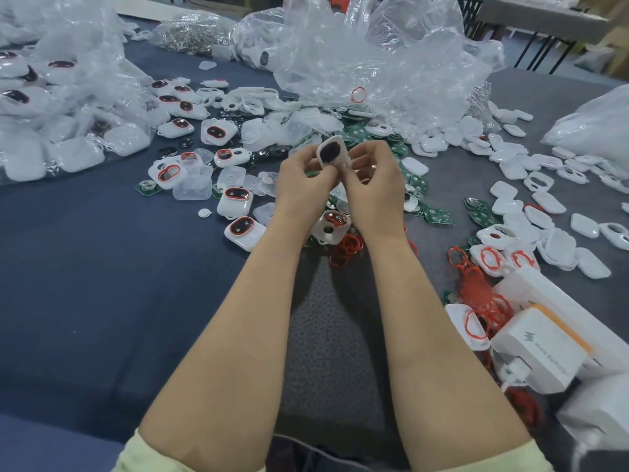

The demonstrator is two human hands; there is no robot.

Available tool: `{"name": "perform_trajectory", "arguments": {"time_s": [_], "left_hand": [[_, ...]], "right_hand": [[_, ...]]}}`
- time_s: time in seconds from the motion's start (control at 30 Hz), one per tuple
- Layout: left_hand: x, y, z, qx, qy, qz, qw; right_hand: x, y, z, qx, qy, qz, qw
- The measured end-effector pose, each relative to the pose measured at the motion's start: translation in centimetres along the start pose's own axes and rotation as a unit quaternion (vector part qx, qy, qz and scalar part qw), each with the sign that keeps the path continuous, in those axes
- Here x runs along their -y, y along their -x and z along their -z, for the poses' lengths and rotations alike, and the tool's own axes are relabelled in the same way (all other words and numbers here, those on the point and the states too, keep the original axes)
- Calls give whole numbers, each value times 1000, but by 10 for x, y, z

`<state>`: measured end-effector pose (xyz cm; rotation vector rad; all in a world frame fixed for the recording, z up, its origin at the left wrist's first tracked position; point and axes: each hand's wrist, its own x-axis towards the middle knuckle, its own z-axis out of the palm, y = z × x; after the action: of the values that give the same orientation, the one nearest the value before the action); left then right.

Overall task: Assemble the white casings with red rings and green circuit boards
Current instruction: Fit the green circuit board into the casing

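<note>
My left hand [303, 180] and my right hand [371, 178] together grip one white casing [332, 152] with a dark oval window, held upright above the table's middle. Fingers of both hands curl round its lower edge. Below my wrists lies another white casing [332, 226] with a red ring and metal part inside. Loose red rings [347, 248] lie beside it, and more red rings [476, 287] are heaped at the right. Green circuit boards [437, 214] are scattered right of my hands. Finished casings with red rings [243, 229] lie at the left.
Crumpled clear plastic bags [374, 52] rise behind my hands, and a bag of casings [61, 107] fills the left. Plain white casing halves [531, 206] spread over the right. White boxes [541, 349] sit at the lower right. The table is covered in dark blue cloth [102, 284].
</note>
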<state>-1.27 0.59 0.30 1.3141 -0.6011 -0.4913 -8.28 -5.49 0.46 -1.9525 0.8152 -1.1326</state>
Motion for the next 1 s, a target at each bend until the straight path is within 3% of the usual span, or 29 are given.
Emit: {"name": "perform_trajectory", "arguments": {"time_s": [0.13, 0.5, 1.0], "left_hand": [[0, 0, 0, -2, -14, -8, 1000], [3, -1, -1, -4, -23, -8, 1000], [4, -3, 0, 3, 19, 16, 1000]], "right_hand": [[-2, -3, 4, 32, -71, -61, 995], [-5, -5, 6, 44, -163, -120, 978], [0, -3, 7, 42, -174, -132, 975]]}}
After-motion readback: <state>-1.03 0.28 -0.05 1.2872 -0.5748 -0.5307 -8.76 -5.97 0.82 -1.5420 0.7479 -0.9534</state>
